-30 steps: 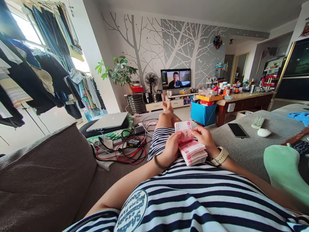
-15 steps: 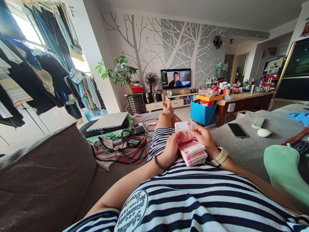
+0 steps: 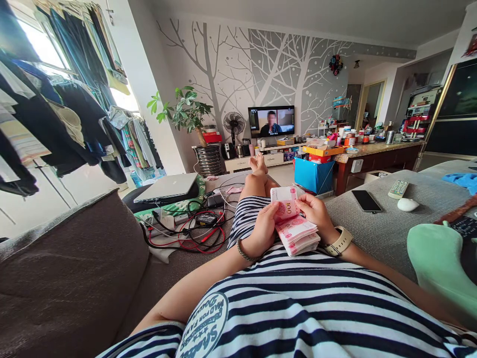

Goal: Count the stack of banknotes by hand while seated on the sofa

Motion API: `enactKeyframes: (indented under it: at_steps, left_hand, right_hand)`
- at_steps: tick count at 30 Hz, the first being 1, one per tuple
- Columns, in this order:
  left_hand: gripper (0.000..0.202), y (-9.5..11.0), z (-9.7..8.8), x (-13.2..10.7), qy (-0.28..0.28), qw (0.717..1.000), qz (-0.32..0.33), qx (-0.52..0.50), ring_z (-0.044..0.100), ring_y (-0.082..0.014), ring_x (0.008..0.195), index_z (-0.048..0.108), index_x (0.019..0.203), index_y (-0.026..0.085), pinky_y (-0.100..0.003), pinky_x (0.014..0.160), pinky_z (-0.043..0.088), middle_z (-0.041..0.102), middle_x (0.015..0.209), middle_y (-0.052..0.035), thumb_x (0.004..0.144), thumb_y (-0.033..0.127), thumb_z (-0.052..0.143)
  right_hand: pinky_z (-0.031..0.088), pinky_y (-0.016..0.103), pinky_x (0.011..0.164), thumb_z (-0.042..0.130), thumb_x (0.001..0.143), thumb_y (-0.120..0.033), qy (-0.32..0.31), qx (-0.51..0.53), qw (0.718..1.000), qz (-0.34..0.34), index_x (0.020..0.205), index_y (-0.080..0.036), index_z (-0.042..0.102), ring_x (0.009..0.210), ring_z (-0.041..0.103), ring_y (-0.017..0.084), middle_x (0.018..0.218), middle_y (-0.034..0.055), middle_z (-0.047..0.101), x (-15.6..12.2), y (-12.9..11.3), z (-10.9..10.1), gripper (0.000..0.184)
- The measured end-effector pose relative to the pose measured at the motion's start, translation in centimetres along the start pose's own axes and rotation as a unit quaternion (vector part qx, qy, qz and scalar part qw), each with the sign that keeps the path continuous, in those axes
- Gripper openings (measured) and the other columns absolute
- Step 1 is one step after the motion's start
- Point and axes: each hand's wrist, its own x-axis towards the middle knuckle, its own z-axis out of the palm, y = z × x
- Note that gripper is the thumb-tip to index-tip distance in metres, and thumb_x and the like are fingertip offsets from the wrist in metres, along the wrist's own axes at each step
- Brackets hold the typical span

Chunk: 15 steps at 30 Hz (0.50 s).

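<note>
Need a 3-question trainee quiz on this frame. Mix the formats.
1. True or false: the left hand and the right hand both touch the stack of pink banknotes.
2. Which wrist wears the watch? A: left. B: right. C: neither.
3. Fill the blank: beyond the tangle of cables, on the person's left, lies a closed ____.

Key:
1. True.
2. B.
3. laptop.
</note>
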Motion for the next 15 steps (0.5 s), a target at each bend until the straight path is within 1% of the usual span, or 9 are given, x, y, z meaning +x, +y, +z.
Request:
enactKeyframes:
  at_steps: [1, 3, 5, 7, 9, 11, 13, 14, 15]
  left_hand:
    - [0.050, 0.1, 0.1, 0.0, -0.003, 1.000, -0.002, -0.003, 0.065, -0.0173, 0.075, 0.073, 0.089, 0.011, -0.030, 0.074, 0.053, 0.074, 0.086, -0.0054, 0.059, 0.042, 0.097]
    - [0.045, 0.1, 0.2, 0.0, 0.002, 1.000, -0.004, -0.010, 0.067, -0.0186, 0.078, 0.073, 0.090, 0.011, -0.032, 0.079, 0.056, 0.075, 0.089, -0.0065, 0.065, 0.041, 0.095]
    - [0.037, 0.0, 0.4, 0.1, 0.016, 0.999, -0.011, -0.027, 0.071, -0.0215, 0.084, 0.074, 0.094, 0.012, -0.035, 0.088, 0.057, 0.077, 0.094, -0.0084, 0.077, 0.042, 0.088]
    - [0.034, 0.2, 0.6, 0.3, 0.021, 0.998, -0.023, -0.050, 0.074, -0.0253, 0.093, 0.075, 0.100, 0.012, -0.039, 0.097, 0.057, 0.078, 0.100, -0.0114, 0.090, 0.044, 0.075]
    - [0.037, 0.8, 0.8, 0.4, 0.029, 0.997, -0.030, -0.061, 0.075, -0.0275, 0.094, 0.075, 0.102, 0.012, -0.042, 0.100, 0.057, 0.078, 0.101, -0.0136, 0.100, 0.046, 0.062]
    - [0.045, 1.9, 0.9, 0.3, 0.039, 0.997, -0.043, -0.051, 0.076, -0.0276, 0.090, 0.076, 0.099, 0.010, -0.043, 0.100, 0.057, 0.078, 0.099, -0.0157, 0.105, 0.048, 0.052]
    - [0.054, 3.3, 1.1, 0.1, 0.044, 0.996, -0.071, -0.033, 0.076, -0.0259, 0.090, 0.077, 0.099, 0.008, -0.041, 0.100, 0.058, 0.078, 0.102, -0.0183, 0.109, 0.050, 0.044]
    - [0.057, 4.1, 1.2, -0.1, 0.046, 0.995, -0.085, -0.026, 0.076, -0.0246, 0.092, 0.077, 0.100, 0.007, -0.038, 0.101, 0.058, 0.078, 0.105, -0.0197, 0.110, 0.050, 0.042]
    - [0.058, 4.9, 1.4, -0.2, 0.052, 0.994, -0.097, -0.022, 0.076, -0.0238, 0.093, 0.076, 0.101, 0.006, -0.036, 0.101, 0.057, 0.078, 0.107, -0.0205, 0.111, 0.049, 0.040]
  right_hand:
    - [0.041, 0.031, 0.064, 0.077, 0.076, -0.066, -0.001, 0.001, 1.000, 0.001, 0.077, -0.020, 0.063, 0.065, 0.045, 0.015, 0.070, 0.0012, 0.057, 0.0, 0.0, 0.0, 0.048]
    - [0.040, 0.031, 0.064, 0.077, 0.076, -0.066, -0.002, 0.004, 1.000, 0.001, 0.078, -0.020, 0.063, 0.064, 0.044, 0.015, 0.070, 0.0008, 0.057, 0.0, 0.0, 0.1, 0.048]
    - [0.040, 0.031, 0.063, 0.077, 0.076, -0.066, -0.004, 0.006, 1.000, -0.001, 0.078, -0.020, 0.062, 0.063, 0.043, 0.015, 0.070, 0.0004, 0.056, 0.0, -0.1, 0.1, 0.049]
    - [0.038, 0.030, 0.061, 0.078, 0.077, -0.066, -0.010, 0.007, 1.000, -0.008, 0.078, -0.020, 0.062, 0.062, 0.042, 0.014, 0.069, 0.0000, 0.055, -0.1, -0.4, 0.0, 0.049]
    - [0.037, 0.029, 0.059, 0.075, 0.083, -0.067, -0.036, 0.006, 0.999, -0.017, 0.078, -0.020, 0.062, 0.061, 0.042, 0.014, 0.067, -0.0007, 0.052, -0.1, -0.7, -0.4, 0.049]
    - [0.038, 0.029, 0.058, 0.069, 0.092, -0.066, -0.086, 0.002, 0.996, -0.035, 0.085, -0.020, 0.067, 0.062, 0.045, 0.015, 0.068, -0.0004, 0.053, 0.1, -1.1, -1.1, 0.046]
    - [0.047, 0.031, 0.067, 0.062, 0.100, -0.062, -0.149, -0.020, 0.986, -0.077, 0.097, -0.020, 0.073, 0.071, 0.057, 0.017, 0.078, 0.0026, 0.063, 0.3, -1.6, -2.0, 0.043]
    - [0.052, 0.034, 0.078, 0.061, 0.103, -0.059, -0.181, -0.042, 0.976, -0.110, 0.103, -0.021, 0.075, 0.082, 0.063, 0.020, 0.090, 0.0052, 0.070, 0.5, -1.8, -2.4, 0.041]
    - [0.054, 0.037, 0.090, 0.060, 0.104, -0.056, -0.212, -0.069, 0.963, -0.149, 0.107, -0.022, 0.077, 0.097, 0.067, 0.022, 0.103, 0.0075, 0.073, 0.7, -2.0, -2.8, 0.039]
